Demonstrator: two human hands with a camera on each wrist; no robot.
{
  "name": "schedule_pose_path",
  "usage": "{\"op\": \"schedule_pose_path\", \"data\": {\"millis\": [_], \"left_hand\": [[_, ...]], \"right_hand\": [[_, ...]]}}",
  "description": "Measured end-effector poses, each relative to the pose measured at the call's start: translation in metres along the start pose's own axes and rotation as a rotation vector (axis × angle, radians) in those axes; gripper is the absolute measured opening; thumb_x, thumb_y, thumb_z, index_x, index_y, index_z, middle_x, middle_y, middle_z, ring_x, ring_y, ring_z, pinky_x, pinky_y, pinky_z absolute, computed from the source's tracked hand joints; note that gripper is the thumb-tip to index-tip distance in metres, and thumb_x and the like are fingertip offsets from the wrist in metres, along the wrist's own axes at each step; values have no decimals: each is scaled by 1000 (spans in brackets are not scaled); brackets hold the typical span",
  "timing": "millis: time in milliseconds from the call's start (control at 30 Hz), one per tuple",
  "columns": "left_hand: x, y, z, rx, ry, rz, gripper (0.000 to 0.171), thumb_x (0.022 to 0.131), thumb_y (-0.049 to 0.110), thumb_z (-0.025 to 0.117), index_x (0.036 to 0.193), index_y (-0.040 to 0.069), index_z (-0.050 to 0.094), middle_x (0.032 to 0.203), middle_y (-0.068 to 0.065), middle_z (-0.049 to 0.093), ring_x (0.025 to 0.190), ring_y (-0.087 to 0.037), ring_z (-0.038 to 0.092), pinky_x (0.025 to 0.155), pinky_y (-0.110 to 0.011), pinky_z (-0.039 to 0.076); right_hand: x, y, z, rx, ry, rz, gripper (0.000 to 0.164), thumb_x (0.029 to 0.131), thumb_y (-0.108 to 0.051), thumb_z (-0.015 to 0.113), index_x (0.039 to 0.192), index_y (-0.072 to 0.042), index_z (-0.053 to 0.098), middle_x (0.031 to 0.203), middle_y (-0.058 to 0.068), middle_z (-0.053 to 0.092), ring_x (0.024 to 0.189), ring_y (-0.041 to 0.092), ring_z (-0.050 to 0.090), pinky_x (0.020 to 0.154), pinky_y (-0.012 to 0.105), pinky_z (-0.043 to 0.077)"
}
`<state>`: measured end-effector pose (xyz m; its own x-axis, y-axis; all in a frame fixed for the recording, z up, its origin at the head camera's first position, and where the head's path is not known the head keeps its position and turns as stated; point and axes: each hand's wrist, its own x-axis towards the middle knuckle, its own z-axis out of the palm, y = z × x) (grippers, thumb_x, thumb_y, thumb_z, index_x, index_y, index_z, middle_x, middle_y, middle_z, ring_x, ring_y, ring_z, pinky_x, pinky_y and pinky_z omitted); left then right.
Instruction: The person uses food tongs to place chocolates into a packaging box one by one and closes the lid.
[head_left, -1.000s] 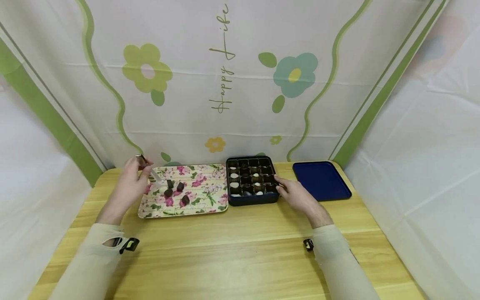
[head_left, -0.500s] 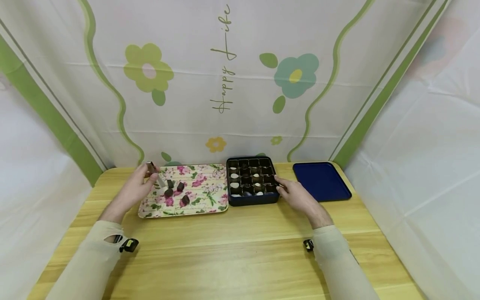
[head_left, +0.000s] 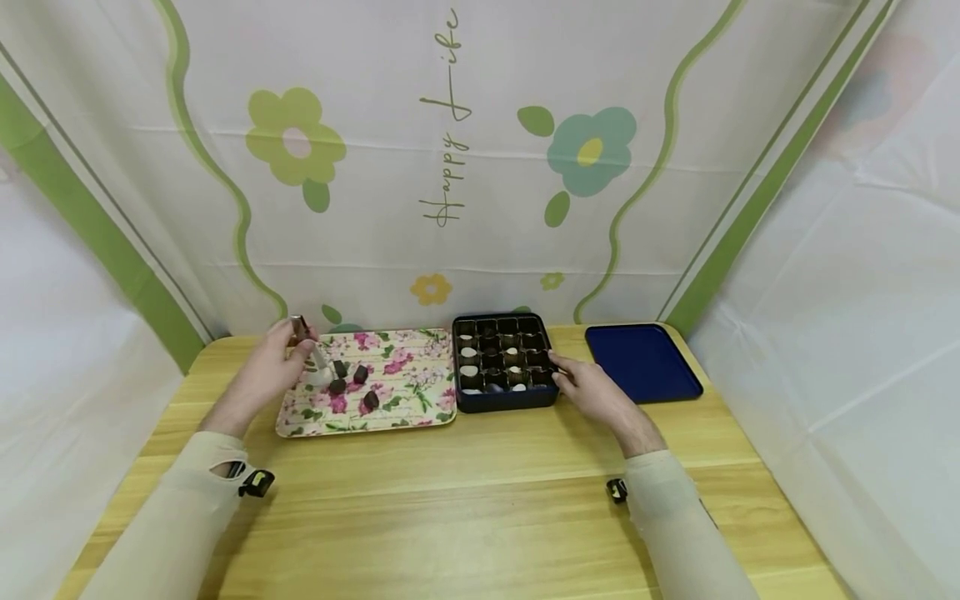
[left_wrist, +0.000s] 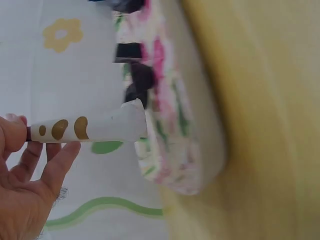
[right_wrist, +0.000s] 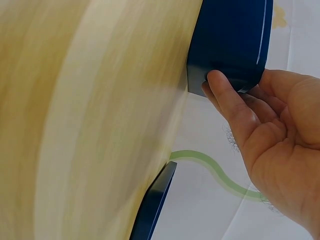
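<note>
In the head view my left hand [head_left: 270, 362] is over the left end of a floral tray [head_left: 408, 410]. It holds metal tongs [left_wrist: 87, 129] with oval cut-outs, pinched near the top between thumb and fingers. The tongs slant down, their tips at a whitish piece [head_left: 320, 378] beside several dark chocolates [head_left: 361, 374]. My right hand [head_left: 596, 392] grips the right side of a dark blue box [head_left: 506, 402], the digits round its corner in the right wrist view. Gold-edged compartments fill the box, some of them with white or dark pieces.
A blue lid [head_left: 643, 362] lies at the right, past my right hand. Tray, box and lid stand along the back of a wooden table [head_left: 442, 508]. Printed white cloth [head_left: 480, 233] rises close behind and at both sides.
My left hand has moved right and slightly down, bringing the tongs' tips over the whitish piece. The right hand stays at the box.
</note>
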<state>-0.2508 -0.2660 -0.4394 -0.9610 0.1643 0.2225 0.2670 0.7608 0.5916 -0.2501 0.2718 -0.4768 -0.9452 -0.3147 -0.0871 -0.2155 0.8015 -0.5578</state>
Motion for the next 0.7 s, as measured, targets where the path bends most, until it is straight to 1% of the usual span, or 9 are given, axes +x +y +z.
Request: {"op": "schedule_pose_path", "data": {"millis": [67, 167, 233, 300, 467, 600, 700], "left_hand": [[1, 6, -3, -2, 19, 9, 28, 114, 25, 46, 127, 3, 59, 134, -23, 56, 123, -46, 60, 96, -64, 53], [7, 22, -5, -10, 34, 10, 28, 114, 26, 46, 127, 5, 58, 132, -20, 57, 126, -45, 58, 101, -67, 48], [13, 36, -1, -24, 40, 24, 27, 114, 26, 47, 126, 5, 59, 133, -20, 58, 126, -43, 58, 104, -67, 48], [21, 53, 5, -50, 40, 42, 24, 113, 24, 49, 126, 5, 59, 134, -19, 58, 127, -42, 59, 107, -66, 49], [42, 95, 32, -139, 42, 108, 20, 111, 18, 53, 126, 6, 59, 137, -17, 58, 129, -38, 60, 112, -59, 52], [59, 127, 59, -196, 39, 145, 19, 110, 20, 56, 124, 8, 60, 138, -13, 58, 132, -33, 60, 112, -52, 55], [72, 148, 81, -220, 46, 197, 17, 109, 19, 57, 121, 8, 62, 136, -10, 60, 132, -29, 59, 111, -46, 56]], "right_hand": [[0, 1, 0, -1, 0, -1, 55, 113, -25, 51, 165, -18, 35, 63, -4, 47, 48, 11, 36, 52, 29, 40], [-1, 0, 0, 4, 3, 10, 54, 113, -26, 51, 165, -19, 36, 62, -4, 47, 48, 11, 36, 52, 28, 40], [-2, 0, -1, 4, 3, 12, 54, 113, -26, 51, 165, -19, 36, 62, -4, 47, 48, 11, 36, 52, 28, 40], [-2, -1, -1, 3, 5, 11, 54, 113, -26, 51, 164, -18, 36, 62, -4, 46, 48, 11, 35, 52, 29, 40], [-2, -1, -1, 1, 7, -3, 54, 113, -25, 52, 164, -17, 37, 64, -3, 48, 49, 12, 36, 56, 29, 41], [-1, -1, 0, 3, 2, -10, 55, 113, -25, 51, 165, -15, 36, 63, -3, 48, 48, 12, 36, 57, 29, 41], [0, -1, 0, 0, 1, -10, 55, 113, -25, 51, 165, -16, 36, 60, -4, 46, 47, 12, 34, 55, 30, 40]]}}
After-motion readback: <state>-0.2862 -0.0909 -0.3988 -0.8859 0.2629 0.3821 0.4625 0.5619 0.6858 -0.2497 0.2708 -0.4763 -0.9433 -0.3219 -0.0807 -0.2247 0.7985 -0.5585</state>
